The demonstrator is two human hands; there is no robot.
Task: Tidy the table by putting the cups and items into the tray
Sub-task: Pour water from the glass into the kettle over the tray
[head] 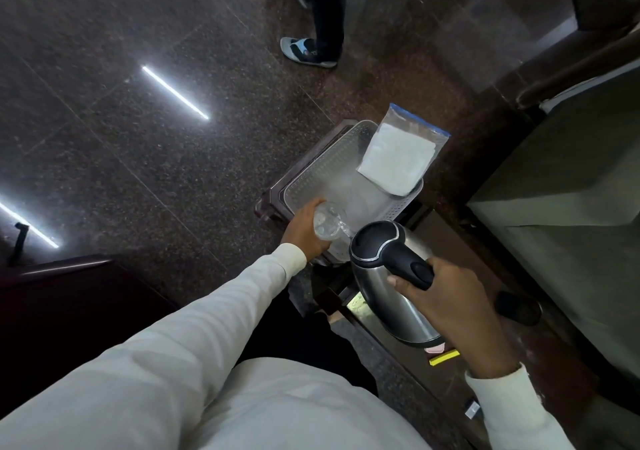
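A: Which step is this?

B: Loading the tray (313,172). The left hand (304,229) grips a clear glass (329,222) at the tray's near corner; the right hand (450,297) is wrapped round the handle of a steel kettle (391,269), held just beside the tray.

A: Next?

B: Probably set the glass down inside, then find room for the kettle.

A: Anything in the way?

B: A plastic bag (398,151) with white cloth leans over the far rim, taking space. Someone's feet stand well beyond.
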